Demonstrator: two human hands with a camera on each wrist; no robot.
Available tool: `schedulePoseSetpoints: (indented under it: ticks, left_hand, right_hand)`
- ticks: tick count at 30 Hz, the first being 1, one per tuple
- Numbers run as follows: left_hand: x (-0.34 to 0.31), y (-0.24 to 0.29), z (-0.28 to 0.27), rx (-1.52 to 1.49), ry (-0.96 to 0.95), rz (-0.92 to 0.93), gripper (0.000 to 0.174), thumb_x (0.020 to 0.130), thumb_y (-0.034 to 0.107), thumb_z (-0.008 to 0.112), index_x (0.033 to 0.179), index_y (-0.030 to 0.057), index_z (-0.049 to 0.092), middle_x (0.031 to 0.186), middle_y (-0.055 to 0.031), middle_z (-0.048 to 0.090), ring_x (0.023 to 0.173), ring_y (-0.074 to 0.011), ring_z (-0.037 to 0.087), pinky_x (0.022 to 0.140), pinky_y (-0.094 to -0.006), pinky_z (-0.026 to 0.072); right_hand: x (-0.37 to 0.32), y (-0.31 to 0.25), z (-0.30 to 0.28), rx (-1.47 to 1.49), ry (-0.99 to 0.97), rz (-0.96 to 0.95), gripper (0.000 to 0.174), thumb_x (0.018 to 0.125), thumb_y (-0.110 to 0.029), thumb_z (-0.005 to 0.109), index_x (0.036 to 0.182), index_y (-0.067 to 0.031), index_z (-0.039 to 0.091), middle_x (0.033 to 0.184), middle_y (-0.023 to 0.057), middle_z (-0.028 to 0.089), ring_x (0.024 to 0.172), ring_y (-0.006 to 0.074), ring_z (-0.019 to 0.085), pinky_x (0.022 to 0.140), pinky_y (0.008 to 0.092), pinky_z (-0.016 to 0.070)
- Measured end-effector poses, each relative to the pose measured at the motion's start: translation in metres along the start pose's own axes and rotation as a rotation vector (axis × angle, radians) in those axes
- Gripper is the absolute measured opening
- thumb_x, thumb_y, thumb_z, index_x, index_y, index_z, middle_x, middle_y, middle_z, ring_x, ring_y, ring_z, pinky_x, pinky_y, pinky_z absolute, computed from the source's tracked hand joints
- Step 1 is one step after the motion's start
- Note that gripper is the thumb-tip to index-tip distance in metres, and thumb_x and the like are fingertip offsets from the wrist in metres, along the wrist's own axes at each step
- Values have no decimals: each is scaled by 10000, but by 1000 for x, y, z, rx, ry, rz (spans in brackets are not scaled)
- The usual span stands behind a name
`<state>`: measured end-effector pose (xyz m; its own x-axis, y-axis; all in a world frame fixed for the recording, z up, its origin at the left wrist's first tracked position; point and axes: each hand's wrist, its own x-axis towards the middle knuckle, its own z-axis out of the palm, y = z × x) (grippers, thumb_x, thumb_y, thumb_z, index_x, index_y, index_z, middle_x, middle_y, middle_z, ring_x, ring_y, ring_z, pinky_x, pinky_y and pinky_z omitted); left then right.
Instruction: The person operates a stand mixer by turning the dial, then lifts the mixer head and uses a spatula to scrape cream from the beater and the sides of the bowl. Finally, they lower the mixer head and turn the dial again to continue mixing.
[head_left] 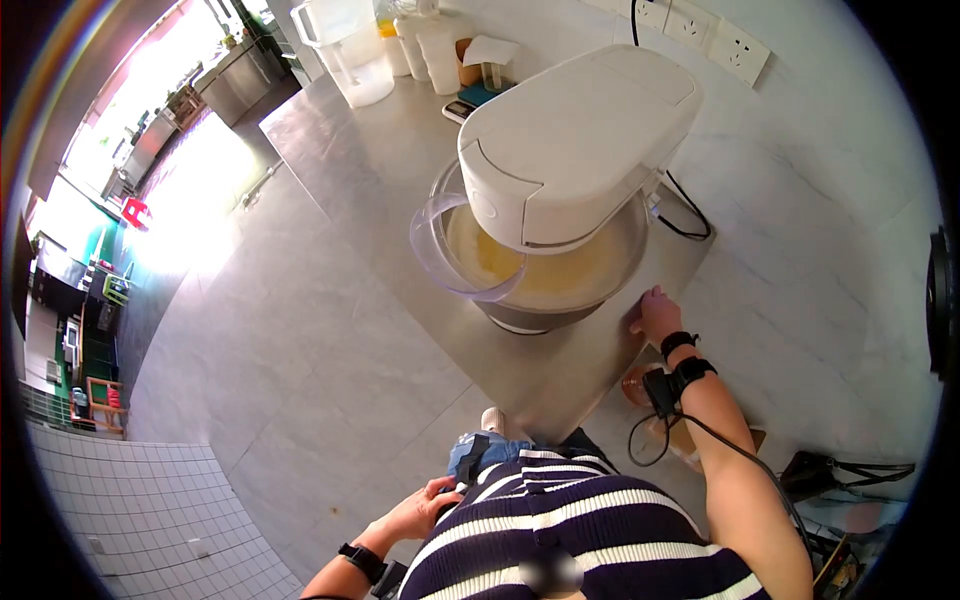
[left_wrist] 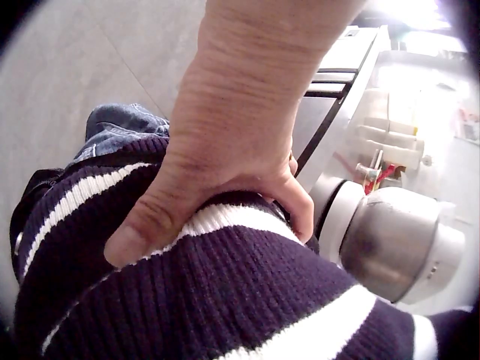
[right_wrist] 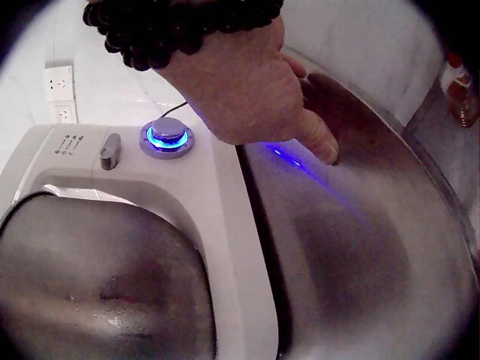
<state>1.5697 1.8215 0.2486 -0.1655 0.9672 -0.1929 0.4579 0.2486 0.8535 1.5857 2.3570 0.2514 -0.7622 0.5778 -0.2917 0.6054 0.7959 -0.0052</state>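
Observation:
My right hand (head_left: pixel 658 318) rests on the steel worktop (head_left: pixel 540 375), close to the base of a white stand mixer (head_left: pixel 580 140). In the right wrist view the thumb points down at the worktop beside the mixer's round knob (right_wrist: pixel 166 133), which has a blue glowing ring. Under the mixer head sits a metal bowl (right_wrist: pixel 112 262) with a clear splash guard (head_left: pixel 435 255). Pale yellow contents (head_left: pixel 575 280) show in the bowl. My left hand (left_wrist: pixel 225 157) rests at the waist on a striped knit top (left_wrist: pixel 225 285), thumb and fingers spread over the fabric.
A clear plastic jug (head_left: pixel 360 60), white bottles (head_left: pixel 437 55) and a small scale (head_left: pixel 460 110) stand behind the mixer. Wall sockets (head_left: pixel 740 52) are above. A bottle (head_left: pixel 635 385) and a black bag (head_left: pixel 815 470) lie beyond the worktop's right edge.

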Motion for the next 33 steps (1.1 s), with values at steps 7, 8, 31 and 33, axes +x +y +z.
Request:
schedulePoseSetpoints:
  ticks: [7, 8, 31, 33]
  left_hand:
    - [-2, -3, 5, -5, 24, 11, 610, 667, 226, 739, 1179, 233, 407, 1253, -215, 363, 1103, -390, 453, 904, -423, 415]
    - [-2, -2, 5, -16, 34, 8, 610, 666, 225, 738, 1179, 233, 407, 1251, -213, 363, 1102, -389, 453, 904, -422, 415]
    - [-4, 1, 2, 10, 0, -15, 628, 658, 185, 739, 1190, 228, 408, 1239, -207, 361, 1047, -401, 483, 877, -426, 434]
    - [-5, 1, 2, 14, 0, -2, 623, 663, 178, 735, 1190, 229, 408, 1236, -207, 363, 1048, -401, 482, 874, -427, 435]
  right_hand:
    - [3, 1, 4, -7, 14, 5, 589, 558, -265, 766, 1007, 25, 518, 1020, 153, 503, 943, 318, 537, 750, 401, 481]
    - [3, 1, 5, -11, 10, 6, 592, 557, -266, 765, 1009, 25, 518, 1020, 153, 504, 943, 318, 537, 753, 400, 481]
    - [4, 4, 3, 3, -10, -22, 562, 567, -262, 752, 984, 29, 514, 1024, 163, 505, 934, 323, 539, 748, 410, 484]
    - [3, 4, 2, 1, -11, -26, 566, 568, -265, 755, 988, 29, 514, 1027, 162, 505, 935, 323, 539, 750, 410, 484]
